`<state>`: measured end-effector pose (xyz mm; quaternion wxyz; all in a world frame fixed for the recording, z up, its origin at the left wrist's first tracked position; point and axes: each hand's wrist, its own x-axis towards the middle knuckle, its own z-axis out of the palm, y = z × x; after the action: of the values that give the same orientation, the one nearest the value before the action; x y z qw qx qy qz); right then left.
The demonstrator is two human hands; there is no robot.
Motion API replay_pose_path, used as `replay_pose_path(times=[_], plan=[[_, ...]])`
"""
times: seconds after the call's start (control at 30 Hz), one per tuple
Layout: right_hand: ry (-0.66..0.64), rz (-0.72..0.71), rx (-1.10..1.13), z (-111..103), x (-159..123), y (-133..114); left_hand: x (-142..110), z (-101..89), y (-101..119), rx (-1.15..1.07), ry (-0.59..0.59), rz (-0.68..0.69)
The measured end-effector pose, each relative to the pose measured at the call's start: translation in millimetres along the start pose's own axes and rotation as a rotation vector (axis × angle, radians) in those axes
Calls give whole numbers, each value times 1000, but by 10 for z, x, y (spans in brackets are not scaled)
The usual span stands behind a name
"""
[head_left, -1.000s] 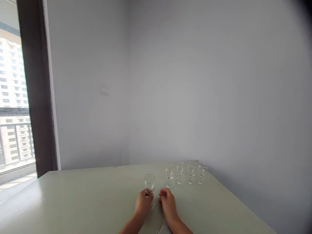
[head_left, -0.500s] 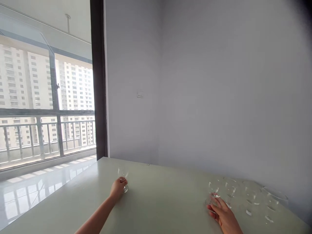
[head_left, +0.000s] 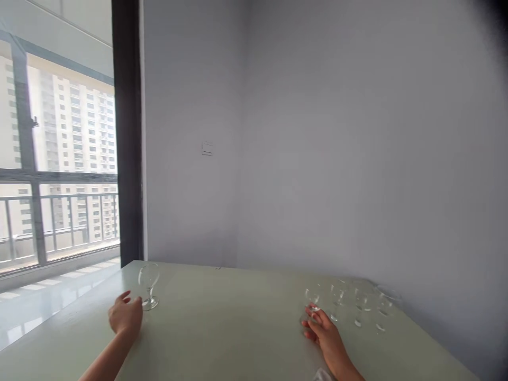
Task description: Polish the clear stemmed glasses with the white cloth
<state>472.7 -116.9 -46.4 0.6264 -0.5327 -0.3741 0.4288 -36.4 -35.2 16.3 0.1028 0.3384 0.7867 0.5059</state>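
A clear stemmed glass (head_left: 149, 280) stands upright on the pale green tabletop (head_left: 234, 328) at the left. Just to the left of its foot is my left hand (head_left: 126, 313), fingers loosely bent and apart, with nothing in it. My right hand (head_left: 323, 330) has its fingers around the stem of another clear glass (head_left: 312, 297). That glass is upright, and its foot is partly hidden by my fingers. Right of this hand, several more stemmed glasses (head_left: 362, 304) stand in a row, their outlines faint against the table and wall.
A grey wall (head_left: 317, 159) with a switch plate (head_left: 207, 148) rises behind the table. On the left are a dark door frame (head_left: 129, 132) and a window (head_left: 75, 127) with a railing outside. The table's right edge slopes down toward the lower right.
My left hand has let go of the left glass and drawn back to the left of it. The view has turned right, while my right hand stays on its glass.
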Motion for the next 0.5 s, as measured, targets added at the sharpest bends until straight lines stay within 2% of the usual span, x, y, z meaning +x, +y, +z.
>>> replay_pose_path(times=[0.03,0.1,0.17,0.27,0.37,0.43,0.5], plan=[[-2,-18,-43,30,-9,-13,-101,16,49,-11,23,-19],[-8,-49,-118,94,-18,-22,-398,128,171,-63,-65,1],[-26,-75,-160,162,-26,-7,-823,348,313,-147,-274,103],[-79,-116,-184,258,-69,29,-1585,807,529,-243,-653,249],[-116,-162,-196,300,-133,39,-2274,1260,728,-280,-908,292],[-47,-182,-205,263,-150,27,-2606,1491,844,-298,-1015,300],[122,-184,-209,161,-123,6,-2828,1651,942,-314,-1093,305]])
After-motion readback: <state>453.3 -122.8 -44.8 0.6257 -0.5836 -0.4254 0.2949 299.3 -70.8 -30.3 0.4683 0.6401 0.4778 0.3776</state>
